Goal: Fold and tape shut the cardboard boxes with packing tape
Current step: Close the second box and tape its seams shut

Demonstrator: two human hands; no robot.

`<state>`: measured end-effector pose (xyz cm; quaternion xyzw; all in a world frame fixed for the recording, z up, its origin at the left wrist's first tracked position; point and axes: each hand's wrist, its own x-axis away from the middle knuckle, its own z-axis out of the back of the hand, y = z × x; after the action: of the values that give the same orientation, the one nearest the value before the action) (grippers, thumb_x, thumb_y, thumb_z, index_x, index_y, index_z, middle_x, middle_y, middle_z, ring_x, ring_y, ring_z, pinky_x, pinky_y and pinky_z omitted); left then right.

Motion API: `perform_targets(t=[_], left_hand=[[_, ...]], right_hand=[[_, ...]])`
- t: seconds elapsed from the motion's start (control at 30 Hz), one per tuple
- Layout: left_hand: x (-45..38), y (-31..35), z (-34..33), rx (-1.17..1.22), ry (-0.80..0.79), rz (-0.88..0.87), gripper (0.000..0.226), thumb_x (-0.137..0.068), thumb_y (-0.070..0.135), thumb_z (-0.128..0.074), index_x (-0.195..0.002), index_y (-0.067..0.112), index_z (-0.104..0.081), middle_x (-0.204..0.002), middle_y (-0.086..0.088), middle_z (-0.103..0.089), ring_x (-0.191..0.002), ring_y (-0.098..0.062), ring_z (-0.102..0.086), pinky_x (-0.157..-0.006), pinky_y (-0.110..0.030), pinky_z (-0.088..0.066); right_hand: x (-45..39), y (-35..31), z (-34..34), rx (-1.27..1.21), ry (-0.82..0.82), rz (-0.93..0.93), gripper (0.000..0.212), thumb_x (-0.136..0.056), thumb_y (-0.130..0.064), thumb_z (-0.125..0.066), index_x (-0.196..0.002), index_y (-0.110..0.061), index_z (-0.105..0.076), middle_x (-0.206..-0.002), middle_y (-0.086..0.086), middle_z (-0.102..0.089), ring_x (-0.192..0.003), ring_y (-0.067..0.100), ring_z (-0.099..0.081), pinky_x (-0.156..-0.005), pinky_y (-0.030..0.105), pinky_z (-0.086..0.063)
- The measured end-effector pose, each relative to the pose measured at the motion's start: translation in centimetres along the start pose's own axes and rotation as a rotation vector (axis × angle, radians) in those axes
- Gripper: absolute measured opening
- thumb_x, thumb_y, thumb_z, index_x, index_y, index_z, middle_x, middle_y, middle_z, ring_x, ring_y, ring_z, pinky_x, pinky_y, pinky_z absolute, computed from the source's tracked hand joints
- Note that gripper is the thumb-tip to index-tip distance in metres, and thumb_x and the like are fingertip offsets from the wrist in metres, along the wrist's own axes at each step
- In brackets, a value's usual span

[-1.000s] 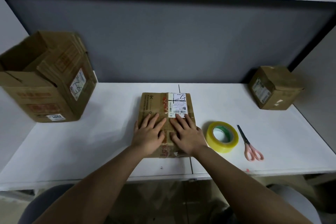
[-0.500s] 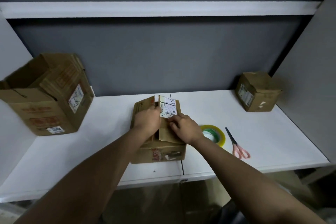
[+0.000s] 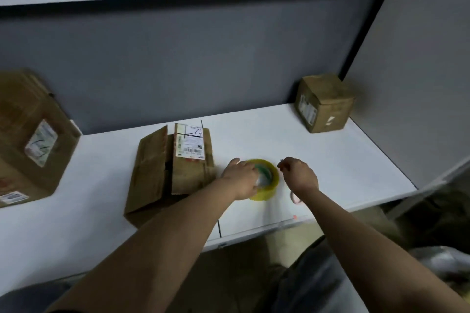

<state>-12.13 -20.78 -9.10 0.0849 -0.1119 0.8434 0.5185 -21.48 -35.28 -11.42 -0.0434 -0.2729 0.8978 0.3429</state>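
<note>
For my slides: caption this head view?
Left hand grips tape roll, right hand over scissors, beside untaped box.

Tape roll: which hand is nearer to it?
Left. The left hand rests on the tape roll; the right hand is just to its right, above the scissors.

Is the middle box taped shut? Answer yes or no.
No: the middle box has its top flaps parted with a dark gap, and the left hand is only now on the tape roll.

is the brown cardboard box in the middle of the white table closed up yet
No. The brown cardboard box is not shut: its left flap stands raised, a dark gap shows between the flaps, and neither hand touches it.
</note>
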Motion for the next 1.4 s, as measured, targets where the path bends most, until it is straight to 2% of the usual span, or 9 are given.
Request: perform_targets(t=[0.2, 0.43, 0.5, 0.57, 0.67, 0.77, 0.97, 1.1, 1.4], left_hand=[[-3.9, 3.7, -3.7, 0.042, -0.111, 0.088, 0.046, -0.093, 0.030, -0.050, -0.133, 0.010, -0.045, -0.137, -0.012, -0.046, -0.128, -0.030, -0.043, -0.114, -0.041, -0.015], [-4.4, 3.7, -5.4, 0.231, 0.060, 0.190, 0.032, -0.093, 0.032, -0.049, -0.122, 0.018, -0.054, -0.122, -0.005, -0.062, -0.116, -0.026, -0.054, -0.104, -0.034, -0.030], [-3.6, 2.8, -4.8, 0.465, 0.130, 0.229, 0.025, -0.091, 0.035, -0.055, -0.111, 0.020, -0.058, -0.107, -0.003, -0.065, -0.104, -0.025, -0.058, -0.088, -0.030, -0.040], [-2.6, 2.1, -4.1, 0.863, 0.150, 0.224, 0.017, -0.087, 0.033, -0.063, -0.094, 0.018, -0.058, -0.087, -0.004, -0.061, -0.087, -0.022, -0.057, -0.073, -0.029, -0.039], [-0.4, 1.8, -2.9, 1.282, 0.198, 0.127, 0.035, -0.071, 0.041, -0.066, -0.094, 0.014, -0.061, -0.094, -0.017, -0.064, -0.087, -0.016, -0.056, -0.081, -0.036, -0.045], [2.3, 1.8, -1.2, 1.427, 0.208, 0.064, 0.023, -0.082, 0.022, -0.069, -0.101, 0.014, -0.060, -0.105, -0.015, -0.064, -0.096, -0.015, -0.057, -0.089, -0.033, -0.047], [5.9, 0.8, 0.4, 1.572, 0.280, 0.014, 0.028, -0.090, -0.003, -0.059, -0.111, 0.014, -0.054, -0.107, 0.006, -0.064, -0.091, 0.010, -0.061, -0.080, -0.010, -0.046], [7.4, 0.3, 1.1, 1.596, 0.350, 0.000, 0.035, -0.088, -0.008, -0.058, -0.111, 0.017, -0.051, -0.107, 0.007, -0.063, -0.089, 0.010, -0.062, -0.078, -0.010, -0.046], [9.8, -0.3, 2.0, 1.520, 0.437, -0.062, 0.032, -0.088, -0.004, -0.061, -0.104, 0.023, -0.051, -0.104, 0.005, -0.063, -0.094, 0.006, -0.059, -0.085, -0.015, -0.047]], right_hand=[[-1.2, 3.8, -0.4, -0.121, -0.012, -0.149, 0.029, -0.095, -0.015, -0.042, -0.114, -0.018, -0.064, -0.116, 0.004, -0.064, -0.103, 0.025, -0.059, -0.074, 0.028, -0.042], [-1.1, 5.0, -0.8, -0.416, -0.065, -0.106, 0.012, -0.095, -0.021, -0.051, -0.105, -0.020, -0.058, -0.102, -0.001, -0.061, -0.058, 0.013, -0.064, -0.051, 0.030, -0.050], [-0.8, 4.8, -0.7, -0.553, -0.071, -0.037, 0.027, -0.093, -0.020, -0.061, -0.118, -0.015, -0.055, -0.113, 0.002, -0.057, -0.082, 0.011, -0.064, -0.066, 0.035, -0.054], [-0.2, 4.2, -0.4, -0.653, -0.086, 0.032, 0.052, -0.090, -0.019, -0.066, -0.137, -0.011, -0.044, -0.127, -0.001, -0.048, -0.117, 0.013, -0.052, -0.086, 0.020, -0.045], [1.2, 2.8, 0.7, -0.750, -0.109, 0.125, 0.067, -0.088, -0.021, -0.069, -0.146, -0.021, -0.034, -0.139, -0.002, -0.042, -0.128, 0.008, -0.041, -0.089, 0.005, -0.039], [2.6, 1.0, 2.3, -0.773, -0.075, 0.241, 0.065, -0.088, -0.021, -0.069, -0.144, -0.029, -0.036, -0.142, -0.008, -0.044, -0.127, 0.002, -0.043, -0.099, 0.021, -0.042], [5.1, -2.5, 4.8, -0.534, 0.038, 0.518, 0.038, -0.089, -0.020, -0.068, -0.124, -0.029, -0.060, -0.131, -0.014, -0.052, -0.121, 0.000, -0.049, -0.093, 0.029, -0.047], [6.4, -4.4, 4.9, -0.489, 0.175, 0.610, 0.031, -0.086, -0.017, -0.071, -0.115, -0.027, -0.066, -0.125, -0.014, -0.056, -0.115, 0.000, -0.052, -0.082, 0.017, -0.045], [7.2, -7.7, 6.2, -0.457, 0.291, 0.638, 0.010, -0.086, -0.016, -0.071, -0.085, -0.026, -0.068, -0.095, -0.010, -0.056, -0.099, 0.009, -0.055, -0.072, 0.019, -0.044]])
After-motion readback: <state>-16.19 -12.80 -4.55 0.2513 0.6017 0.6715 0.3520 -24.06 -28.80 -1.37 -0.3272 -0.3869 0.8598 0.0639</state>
